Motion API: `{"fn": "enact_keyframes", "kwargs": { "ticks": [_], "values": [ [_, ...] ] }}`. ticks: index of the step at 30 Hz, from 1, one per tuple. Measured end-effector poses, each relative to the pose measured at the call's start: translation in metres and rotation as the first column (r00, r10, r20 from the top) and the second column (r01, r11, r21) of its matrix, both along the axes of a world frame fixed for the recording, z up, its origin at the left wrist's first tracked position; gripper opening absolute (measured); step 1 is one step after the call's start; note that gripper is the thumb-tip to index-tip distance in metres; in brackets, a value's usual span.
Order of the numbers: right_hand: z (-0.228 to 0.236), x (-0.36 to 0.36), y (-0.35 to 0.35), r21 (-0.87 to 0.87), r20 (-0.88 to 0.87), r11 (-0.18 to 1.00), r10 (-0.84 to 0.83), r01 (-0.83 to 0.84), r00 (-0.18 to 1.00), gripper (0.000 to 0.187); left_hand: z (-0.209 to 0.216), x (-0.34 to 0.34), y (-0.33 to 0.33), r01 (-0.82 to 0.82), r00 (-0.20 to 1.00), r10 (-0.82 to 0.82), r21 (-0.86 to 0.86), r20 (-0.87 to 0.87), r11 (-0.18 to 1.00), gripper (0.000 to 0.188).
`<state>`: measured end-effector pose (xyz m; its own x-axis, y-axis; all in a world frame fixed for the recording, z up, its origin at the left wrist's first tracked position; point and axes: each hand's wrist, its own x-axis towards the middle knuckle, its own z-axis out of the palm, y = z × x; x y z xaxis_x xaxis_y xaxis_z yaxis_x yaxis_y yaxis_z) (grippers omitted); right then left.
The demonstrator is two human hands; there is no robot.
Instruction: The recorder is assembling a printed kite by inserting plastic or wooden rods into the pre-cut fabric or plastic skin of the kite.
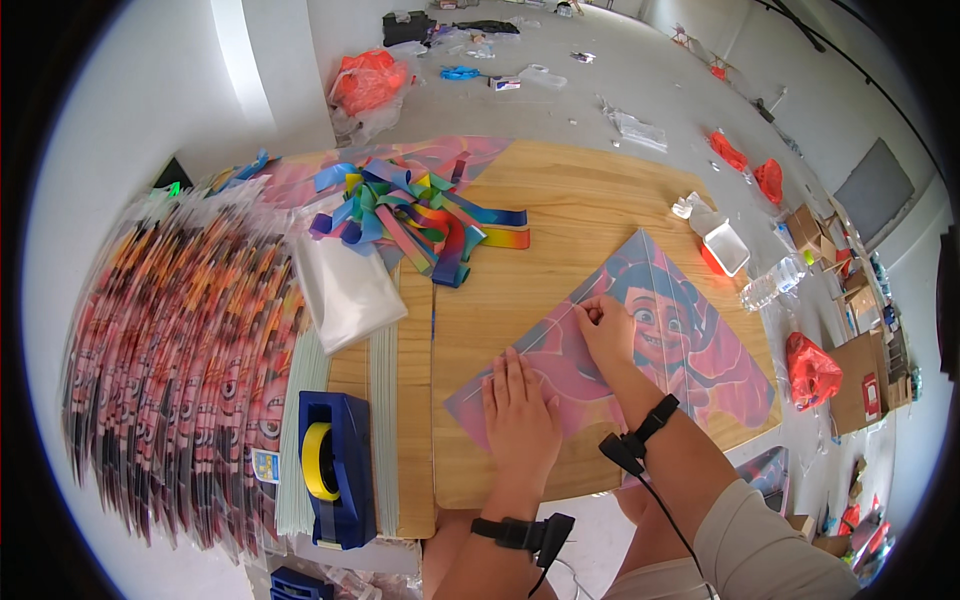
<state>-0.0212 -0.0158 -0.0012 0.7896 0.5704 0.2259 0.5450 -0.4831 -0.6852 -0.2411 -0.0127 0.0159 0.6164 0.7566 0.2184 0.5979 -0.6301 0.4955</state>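
A triangular kite [640, 278], printed with a cartoon figure in pink, purple and blue, lies flat on the wooden table with one corner pointing away from me. My left hand [522, 420] rests flat on its left part, fingers stretched out, the tips near the upper left edge. Farther along that edge, my right hand [607, 335] is closed, thumb and forefinger pinched together. Whatever sits between those fingertips is too small to make out. Thin light lines, like rods, run along the left edge and down the middle of the kite.
Left of the kite are a blue tape dispenser [345, 510], pale thin rods [384, 420], clear plastic bags [350, 295] and a long row of bagged printed kites [190, 380]. Rainbow ribbons [440, 215] lie heaped at the back. A white-lined box [727, 250] stands at the right edge.
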Motion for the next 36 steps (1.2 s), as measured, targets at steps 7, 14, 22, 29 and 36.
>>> {"fn": "enact_keyframes", "kwargs": {
  "ticks": [7, 14, 22, 29, 36],
  "values": [
    [0.005, -0.007, 0.001, 0.016, -0.037, 1.000, 0.004, -0.004, 0.999, 0.012, -0.001, -0.002, 0.000, -0.007, 1.000, 0.007, 0.006, 0.005, 1.000, 0.076],
    [0.001, -0.003, 0.000, 0.016, -0.001, 1.000, -0.016, 0.016, 1.000, 0.014, -0.001, 0.000, 0.001, 0.008, 1.000, -0.008, -0.006, -0.001, 1.000, 0.071],
    [-0.002, -0.002, 0.000, -0.005, 0.058, 1.000, -0.017, 0.018, 0.998, 0.014, 0.002, -0.001, 0.001, 0.023, 0.999, -0.023, -0.008, -0.022, 1.000, 0.068],
    [-0.003, -0.003, 0.001, 0.069, 0.183, 0.998, -0.007, -0.005, 0.983, 0.016, 0.001, -0.001, 0.001, 0.017, 1.000, -0.017, -0.010, -0.003, 1.000, 0.070],
    [-0.004, -0.002, 0.001, 0.028, 0.119, 1.000, -0.010, 0.006, 0.993, 0.014, 0.007, 0.000, 0.000, 0.051, 0.999, -0.051, -0.015, -0.005, 0.999, 0.070]
  ]
}}
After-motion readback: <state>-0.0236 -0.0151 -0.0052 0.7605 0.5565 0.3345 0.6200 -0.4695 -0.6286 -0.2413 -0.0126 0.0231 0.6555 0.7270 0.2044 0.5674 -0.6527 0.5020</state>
